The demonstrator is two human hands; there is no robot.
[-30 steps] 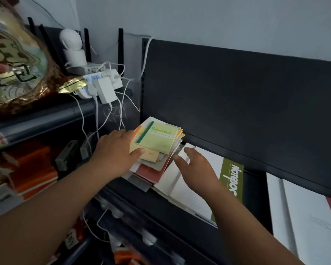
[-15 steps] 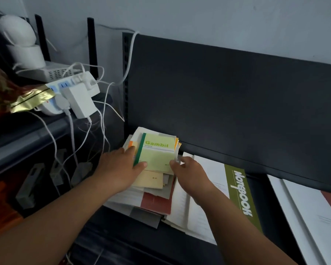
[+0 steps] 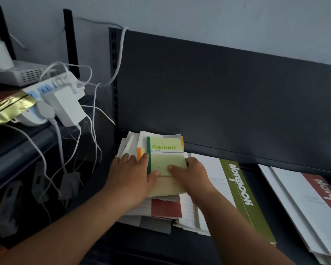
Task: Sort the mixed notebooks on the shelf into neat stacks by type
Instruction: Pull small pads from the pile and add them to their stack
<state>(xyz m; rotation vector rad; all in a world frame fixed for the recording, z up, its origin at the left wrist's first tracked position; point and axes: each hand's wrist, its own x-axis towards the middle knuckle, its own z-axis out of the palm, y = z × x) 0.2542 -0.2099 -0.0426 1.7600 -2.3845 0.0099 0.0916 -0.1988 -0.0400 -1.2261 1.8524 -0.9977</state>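
- Hanging off a ledge at the left of the frame, a white power strip carries a bulky adapter, with gold foil beside it.
- Your left hand lies left of centre, fingers along the green spine of the Gambit notebook, thumb on its cover.
- That notebook tops the mixed pile at the frame's centre, against the dark back panel.
- Your right hand clasps its right edge, thumb on the cover, fingers curled round the side.
- Right of the pile, touching it, lies a large green-banded notebook.
- At the far right lies a red-banded notebook.
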